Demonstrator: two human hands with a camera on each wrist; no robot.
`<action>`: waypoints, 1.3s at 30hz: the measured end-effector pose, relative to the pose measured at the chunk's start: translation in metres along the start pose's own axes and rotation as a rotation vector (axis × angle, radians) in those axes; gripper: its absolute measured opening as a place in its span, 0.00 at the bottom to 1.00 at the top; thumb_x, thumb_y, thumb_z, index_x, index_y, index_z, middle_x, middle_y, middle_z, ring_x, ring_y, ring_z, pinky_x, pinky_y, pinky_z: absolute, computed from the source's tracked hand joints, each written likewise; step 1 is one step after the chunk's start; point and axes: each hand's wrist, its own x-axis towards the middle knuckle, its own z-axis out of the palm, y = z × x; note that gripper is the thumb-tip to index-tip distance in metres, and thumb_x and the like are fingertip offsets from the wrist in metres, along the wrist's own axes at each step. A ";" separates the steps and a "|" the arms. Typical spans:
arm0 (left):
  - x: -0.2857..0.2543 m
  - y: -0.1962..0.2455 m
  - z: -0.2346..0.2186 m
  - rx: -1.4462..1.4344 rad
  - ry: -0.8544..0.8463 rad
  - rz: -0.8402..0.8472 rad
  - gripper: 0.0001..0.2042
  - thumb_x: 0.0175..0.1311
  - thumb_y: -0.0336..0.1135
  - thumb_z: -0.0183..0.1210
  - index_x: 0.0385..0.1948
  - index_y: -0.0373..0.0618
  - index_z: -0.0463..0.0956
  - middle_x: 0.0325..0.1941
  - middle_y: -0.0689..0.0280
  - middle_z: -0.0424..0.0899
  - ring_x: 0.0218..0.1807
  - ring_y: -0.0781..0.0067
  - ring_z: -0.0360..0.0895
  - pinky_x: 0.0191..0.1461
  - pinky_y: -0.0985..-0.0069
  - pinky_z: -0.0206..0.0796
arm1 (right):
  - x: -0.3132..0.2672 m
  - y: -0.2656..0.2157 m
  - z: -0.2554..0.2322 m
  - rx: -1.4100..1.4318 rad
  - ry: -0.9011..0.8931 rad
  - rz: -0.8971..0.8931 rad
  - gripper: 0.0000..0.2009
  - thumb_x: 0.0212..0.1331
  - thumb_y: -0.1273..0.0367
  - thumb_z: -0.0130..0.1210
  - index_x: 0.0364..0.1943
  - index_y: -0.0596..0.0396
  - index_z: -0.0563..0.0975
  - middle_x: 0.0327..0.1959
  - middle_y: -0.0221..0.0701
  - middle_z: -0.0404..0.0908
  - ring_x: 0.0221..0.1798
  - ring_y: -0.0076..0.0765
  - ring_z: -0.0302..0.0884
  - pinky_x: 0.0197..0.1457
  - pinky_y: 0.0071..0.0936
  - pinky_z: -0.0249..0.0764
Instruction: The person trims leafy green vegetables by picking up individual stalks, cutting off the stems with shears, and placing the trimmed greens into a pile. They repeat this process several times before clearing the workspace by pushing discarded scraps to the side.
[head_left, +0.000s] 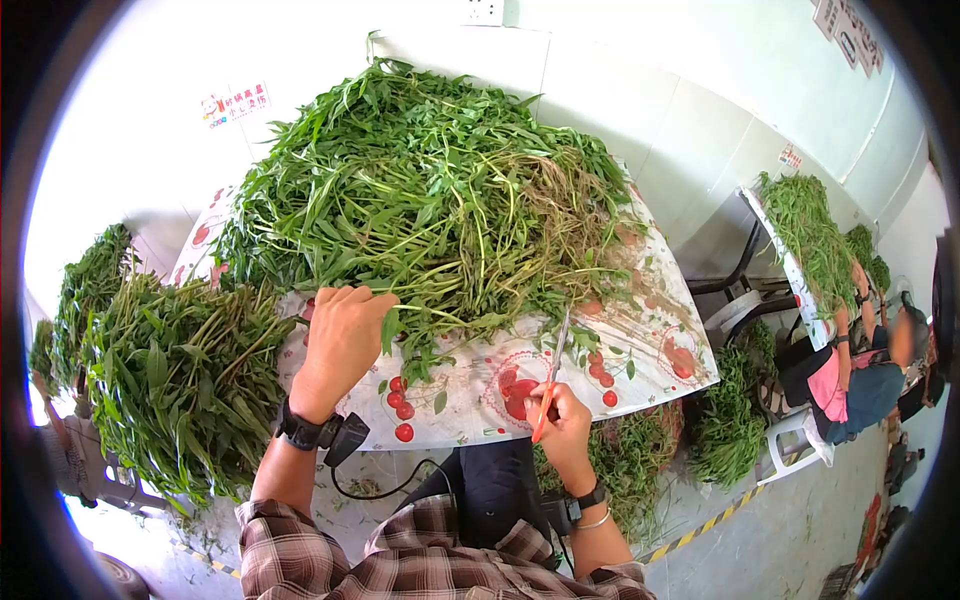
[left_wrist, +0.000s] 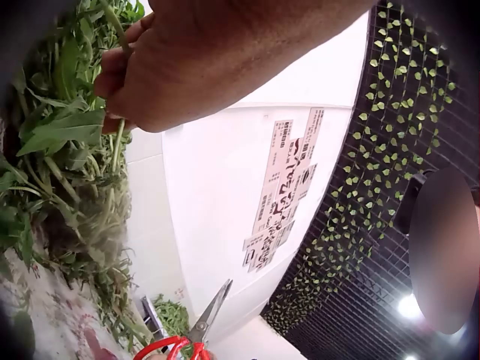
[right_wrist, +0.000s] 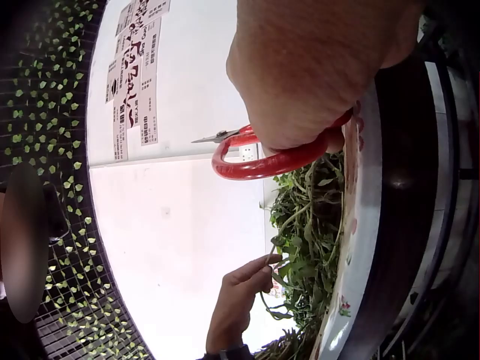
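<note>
A large heap of leafy green stems (head_left: 400, 200) covers the back of the table, with brownish root ends on its right side. My left hand (head_left: 345, 335) is at the heap's front left edge, its fingers curled round a leafy stem (left_wrist: 117, 154) that shows above and below them in the left wrist view. In my right hand (head_left: 562, 425) is a pair of scissors (left_wrist: 199, 330) with red handles. I grip them by the handles, blades pointing away over the table's front part, to the right of the left hand.
A patterned tablecloth (head_left: 455, 400) with red cherries covers the table. Bundled greens (head_left: 185, 370) stand at its left edge, and more greens (head_left: 625, 465) lie on the floor below. At the right, another person (head_left: 850, 370) sits by a second table of greens (head_left: 810, 235).
</note>
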 end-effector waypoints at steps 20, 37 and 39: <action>0.000 -0.002 0.018 -0.081 0.021 -0.005 0.08 0.56 0.24 0.55 0.36 0.42 0.80 0.29 0.60 0.78 0.36 0.57 0.75 0.45 0.65 0.61 | -0.001 0.013 0.000 -0.040 0.012 -0.050 0.06 0.54 0.74 0.62 0.33 0.58 0.76 0.22 0.20 0.72 0.24 0.11 0.62 0.27 0.14 0.62; -0.003 -0.003 0.019 -0.014 -0.154 -0.008 0.09 0.54 0.25 0.55 0.35 0.45 0.81 0.25 0.61 0.78 0.35 0.57 0.74 0.44 0.65 0.61 | -0.002 0.017 -0.002 -0.097 -0.017 -0.032 0.07 0.54 0.71 0.61 0.32 0.61 0.76 0.25 0.32 0.77 0.24 0.24 0.74 0.27 0.21 0.70; -0.003 -0.004 0.022 -0.032 -0.111 -0.018 0.09 0.55 0.26 0.55 0.36 0.45 0.82 0.28 0.59 0.80 0.36 0.56 0.74 0.45 0.64 0.61 | -0.002 0.016 -0.002 -0.102 -0.021 -0.030 0.07 0.55 0.71 0.60 0.32 0.60 0.76 0.25 0.32 0.77 0.24 0.24 0.74 0.27 0.20 0.70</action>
